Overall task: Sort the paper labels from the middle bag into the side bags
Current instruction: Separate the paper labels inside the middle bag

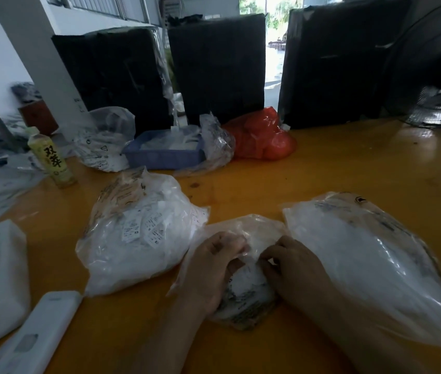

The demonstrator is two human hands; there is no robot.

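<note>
Fingers of left hand point(215, 261) and right hand point(293, 261) pinch the middle bag point(243, 292) (plastic, crumpled) between two side bags.

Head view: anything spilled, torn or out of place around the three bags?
Nothing stands out. Both hands work at the clear plastic middle bag; the label-filled left bag and right bag lie intact, no loose labels visible.
</note>
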